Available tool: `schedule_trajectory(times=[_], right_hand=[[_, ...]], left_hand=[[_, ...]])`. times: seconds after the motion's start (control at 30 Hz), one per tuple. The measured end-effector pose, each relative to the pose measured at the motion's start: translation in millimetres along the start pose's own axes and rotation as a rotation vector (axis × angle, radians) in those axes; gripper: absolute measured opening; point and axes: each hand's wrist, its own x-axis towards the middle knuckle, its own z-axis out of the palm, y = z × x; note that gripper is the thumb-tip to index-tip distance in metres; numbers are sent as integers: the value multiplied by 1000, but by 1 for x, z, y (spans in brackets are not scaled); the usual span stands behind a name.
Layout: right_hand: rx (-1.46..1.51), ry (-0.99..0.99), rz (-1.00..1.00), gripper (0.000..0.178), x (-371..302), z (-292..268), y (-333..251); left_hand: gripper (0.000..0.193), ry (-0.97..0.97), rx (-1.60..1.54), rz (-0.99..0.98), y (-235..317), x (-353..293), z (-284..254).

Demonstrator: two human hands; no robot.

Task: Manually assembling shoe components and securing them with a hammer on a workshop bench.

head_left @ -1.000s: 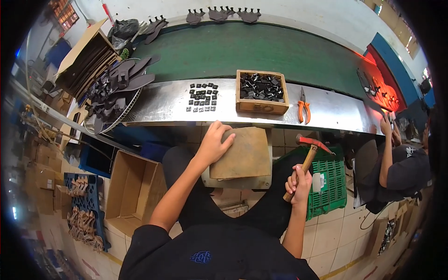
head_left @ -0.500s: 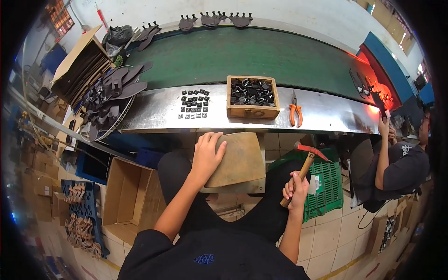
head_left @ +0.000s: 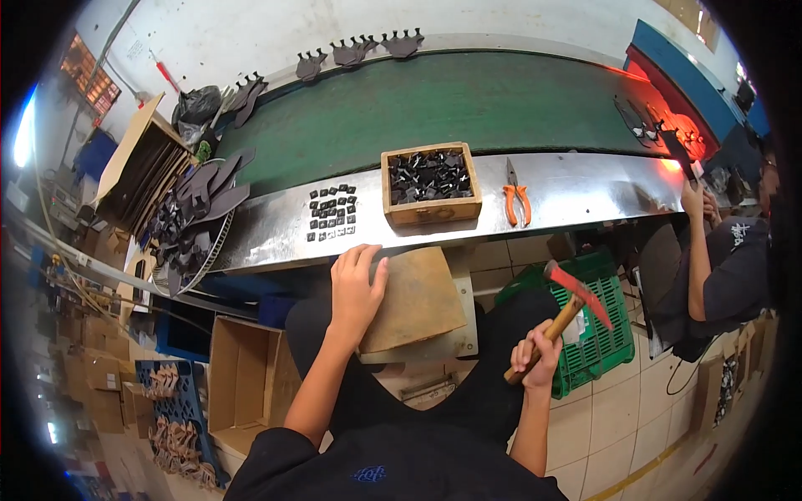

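My right hand (head_left: 537,355) is wrapped round the wooden handle of a hammer (head_left: 568,316). Its red head points up and away, over the green crate to my right. On the left edge of a worn brown pad (head_left: 416,301), my left hand (head_left: 357,288) lies with its fingers stretched out. The pad rests on a pale block (head_left: 464,336) between my knees. Beyond it, on the metal ledge, small black square pieces (head_left: 332,213) stand in rows. Beside them is a wooden box (head_left: 430,213) full of similar black pieces, then orange-handled pliers (head_left: 517,200).
A green conveyor belt (head_left: 434,96) runs behind the metal ledge (head_left: 576,188). Dark shoe parts fill a wire basket (head_left: 219,242) at left. An open cardboard box (head_left: 242,380) and a green crate (head_left: 597,355) flank me. At right, another person (head_left: 710,259) holds a dark piece near a red-glowing opening.
The hammer has tipped to the right, its head turning downward at the right end. My left hand stays on the pad's edge. The whole view has shifted slightly.
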Motion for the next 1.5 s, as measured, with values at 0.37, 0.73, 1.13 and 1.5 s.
schedule_trajectory(times=[0.37, 0.73, 1.13, 1.5], right_hand=[[467, -161, 309, 35, 13, -20, 5], [320, -147, 208, 31, 1, -20, 2], [-289, -271, -158, 37, 21, 97, -51], [-231, -199, -266, 28, -5, 99, -80]], left_hand=[[18, -29, 15, 299, -30, 181, 117], [13, 39, -210, 310, -17, 185, 92], [22, -401, -1376, -334, 121, 50, -51], [22, -292, -799, 298, 175, 43, -68]])
